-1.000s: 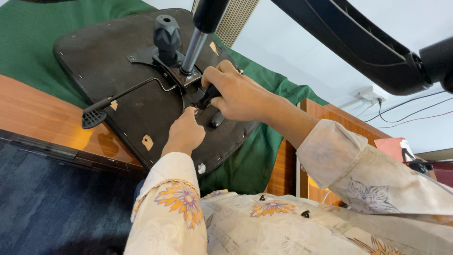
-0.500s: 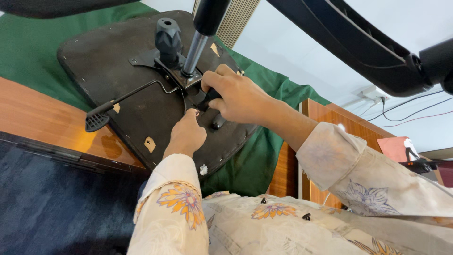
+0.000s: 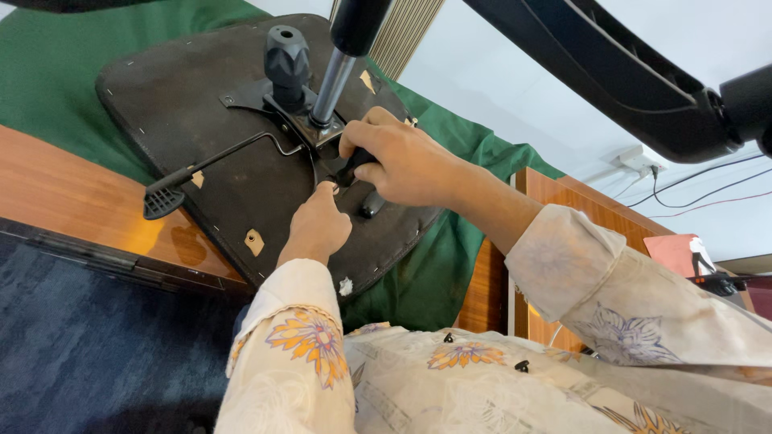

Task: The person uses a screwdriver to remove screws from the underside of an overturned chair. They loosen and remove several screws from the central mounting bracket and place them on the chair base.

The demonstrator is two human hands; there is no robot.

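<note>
The upturned dark fabric-covered chair seat lies across the green cloth (metal column pointing up). The right hand is clenched around a black tool handle angled down-left; the left hand pinches just beneath.

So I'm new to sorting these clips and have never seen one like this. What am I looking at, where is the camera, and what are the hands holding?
The camera sits on a person's head and looks down at their own two hands; there is no machine. An upturned chair seat, dark underside up, lies on a green cloth over a wooden table. A metal column, a black knob and a lever rise from its plate. The right hand grips a black tool handle at the plate. The left hand pinches something small beside it, too small to name. The chair's black base hangs overhead.
</note>
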